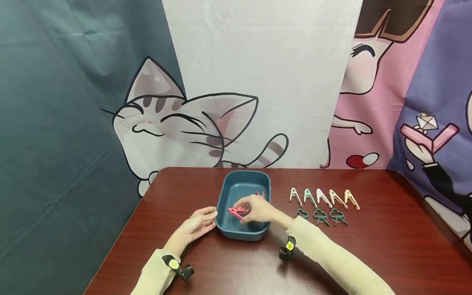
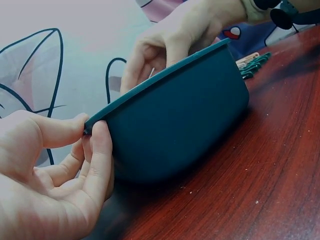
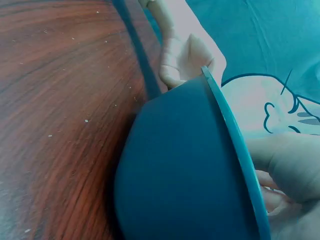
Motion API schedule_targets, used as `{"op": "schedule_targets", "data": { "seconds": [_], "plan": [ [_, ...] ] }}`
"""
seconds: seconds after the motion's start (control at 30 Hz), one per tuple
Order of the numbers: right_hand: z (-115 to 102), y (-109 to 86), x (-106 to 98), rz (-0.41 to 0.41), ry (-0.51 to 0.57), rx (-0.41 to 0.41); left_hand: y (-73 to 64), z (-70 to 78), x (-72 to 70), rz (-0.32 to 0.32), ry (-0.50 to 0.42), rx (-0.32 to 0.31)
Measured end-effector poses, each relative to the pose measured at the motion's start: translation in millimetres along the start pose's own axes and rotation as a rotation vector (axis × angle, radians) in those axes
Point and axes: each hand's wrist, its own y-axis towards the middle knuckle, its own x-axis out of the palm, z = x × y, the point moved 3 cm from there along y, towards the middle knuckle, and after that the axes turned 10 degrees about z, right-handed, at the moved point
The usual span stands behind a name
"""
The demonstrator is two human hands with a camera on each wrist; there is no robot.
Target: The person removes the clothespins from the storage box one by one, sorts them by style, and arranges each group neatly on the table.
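A blue plastic basin [image 1: 242,235] stands on the table. My left hand [image 1: 197,224] pinches its left rim between thumb and fingers, as the left wrist view shows with the left hand [image 2: 60,170] at the basin [image 2: 175,115]. My right hand [image 1: 257,209] reaches over the basin and holds a pink-red clothespin [image 1: 237,211] inside the rim outline. Behind that hand, a second red clothespin [image 1: 261,194] shows in part near the right wall. In the right wrist view the basin's wall [image 3: 175,165] hides the clothespin, and my right hand [image 3: 290,175] shows only partly.
Right of the basin, several pale and green clothespins [image 1: 320,197] lie in a row on the brown table [image 1: 393,240]. Nearer the front lie three dark green clips [image 1: 320,216], close to the right forearm. A cartoon-printed cloth [image 1: 262,79] hangs behind the table.
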Motion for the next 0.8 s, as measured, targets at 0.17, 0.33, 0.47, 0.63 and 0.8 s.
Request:
{"op": "schedule_targets", "data": {
  "seconds": [0.17, 0.33, 0.47, 0.63, 0.8],
  "plan": [
    [-2, -10.5, -9, 0.062, 0.02, 0.009, -0.8, -1.7, -3.1, 0.012, 0.055, 0.004],
    [-5, -21.6, -19, 0.13, 0.052, 0.014, 1.1, -2.6, -3.0, 0.016, 0.057, 0.024],
    [-4, -33.2, -26, 0.186, 0.044, 0.036, 1.0, -2.7, -3.7, 0.024, 0.069, 0.027],
    [-3, -49.5, -34, 0.264, 0.062, 0.068, 1.3, -1.9, -3.1, 0.026, 0.048, 0.018],
    [-1, -67.2, -39, 0.357, 0.039, 0.094, 2.6, 0.0, -1.8, -0.008, -0.021, 0.0]
  ]
}}
